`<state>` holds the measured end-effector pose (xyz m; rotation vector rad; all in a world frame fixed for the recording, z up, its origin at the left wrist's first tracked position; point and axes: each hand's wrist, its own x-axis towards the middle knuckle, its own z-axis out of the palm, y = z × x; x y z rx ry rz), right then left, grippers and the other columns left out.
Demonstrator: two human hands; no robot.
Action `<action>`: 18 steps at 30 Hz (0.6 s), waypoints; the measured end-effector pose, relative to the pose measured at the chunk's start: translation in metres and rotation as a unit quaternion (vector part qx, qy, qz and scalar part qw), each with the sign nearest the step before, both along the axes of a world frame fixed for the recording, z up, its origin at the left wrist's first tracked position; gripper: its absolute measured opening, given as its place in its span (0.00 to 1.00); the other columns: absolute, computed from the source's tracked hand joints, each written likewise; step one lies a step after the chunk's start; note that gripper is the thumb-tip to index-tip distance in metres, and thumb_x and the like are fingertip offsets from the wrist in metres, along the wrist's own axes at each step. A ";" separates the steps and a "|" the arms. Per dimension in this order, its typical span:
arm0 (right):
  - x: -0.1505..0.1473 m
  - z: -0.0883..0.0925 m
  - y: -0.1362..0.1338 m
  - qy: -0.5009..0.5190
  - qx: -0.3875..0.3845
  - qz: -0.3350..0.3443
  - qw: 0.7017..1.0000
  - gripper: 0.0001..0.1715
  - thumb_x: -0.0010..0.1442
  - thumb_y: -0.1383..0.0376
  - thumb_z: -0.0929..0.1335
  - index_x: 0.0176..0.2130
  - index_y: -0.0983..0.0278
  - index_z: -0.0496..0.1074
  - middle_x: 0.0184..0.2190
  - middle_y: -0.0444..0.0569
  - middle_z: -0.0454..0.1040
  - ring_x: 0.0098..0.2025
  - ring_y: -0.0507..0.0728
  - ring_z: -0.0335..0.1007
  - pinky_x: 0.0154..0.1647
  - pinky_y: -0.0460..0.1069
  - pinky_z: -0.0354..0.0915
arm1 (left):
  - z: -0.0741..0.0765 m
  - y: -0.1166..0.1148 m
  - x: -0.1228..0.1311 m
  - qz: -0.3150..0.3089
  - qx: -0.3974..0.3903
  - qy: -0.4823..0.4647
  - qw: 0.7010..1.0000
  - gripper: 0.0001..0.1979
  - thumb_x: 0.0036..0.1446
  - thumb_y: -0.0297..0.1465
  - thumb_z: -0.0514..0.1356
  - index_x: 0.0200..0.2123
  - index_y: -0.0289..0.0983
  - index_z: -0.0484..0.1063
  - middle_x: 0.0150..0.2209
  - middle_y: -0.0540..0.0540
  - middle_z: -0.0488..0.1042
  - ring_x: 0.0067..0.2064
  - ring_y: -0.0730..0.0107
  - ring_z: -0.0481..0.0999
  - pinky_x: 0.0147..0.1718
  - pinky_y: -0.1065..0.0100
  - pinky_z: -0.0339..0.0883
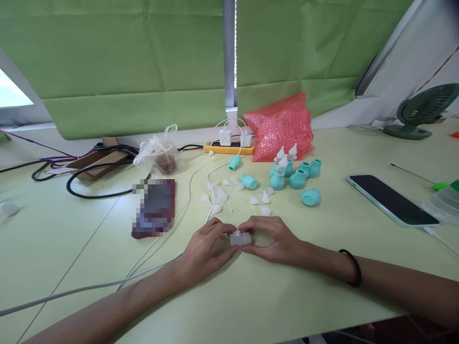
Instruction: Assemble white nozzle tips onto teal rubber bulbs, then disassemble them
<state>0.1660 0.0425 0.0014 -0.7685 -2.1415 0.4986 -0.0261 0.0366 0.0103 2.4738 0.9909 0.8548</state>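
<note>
Between my two hands is a small translucent plastic connector piece (239,238), lying sideways just above or on the table. My left hand (208,246) pinches its left end with thumb and fingertips. At its other end, my right hand (274,239) grips with thumb and forefinger. Beyond the hands lie loose translucent white nozzle pieces (265,210). Turquoise bulbs (311,197) rest to the right of these, some on their sides. A few upright ones carry white tips, such as the tipped bulb (277,178).
White cables (189,191) run across the table past my left arm to an orange power strip (229,148). A pink bubble-wrap bag (283,129) leans at the back. A phone (392,199) lies at right, a fan (409,126) behind it. A bagged tape roll (165,157) stands left.
</note>
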 end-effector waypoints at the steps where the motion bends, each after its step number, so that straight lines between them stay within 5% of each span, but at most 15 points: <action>1: 0.000 0.000 0.000 -0.001 -0.002 0.001 1.000 0.15 0.47 0.65 0.69 0.37 0.64 0.67 0.30 0.45 0.72 0.31 0.49 0.67 0.32 0.43 0.64 | 0.000 0.000 0.000 -0.001 0.003 -0.001 1.000 0.10 0.50 0.29 0.57 0.38 0.35 0.65 0.32 0.46 0.69 0.35 0.70 0.68 0.32 0.70 0.64; 18: 0.000 -0.002 0.001 -0.007 -0.011 0.011 1.000 0.13 0.48 0.64 0.69 0.36 0.64 0.67 0.30 0.44 0.71 0.31 0.48 0.67 0.33 0.42 0.63 | 0.002 -0.001 0.001 -0.020 0.029 -0.003 0.999 0.09 0.51 0.30 0.56 0.37 0.34 0.66 0.29 0.46 0.69 0.34 0.69 0.65 0.31 0.69 0.63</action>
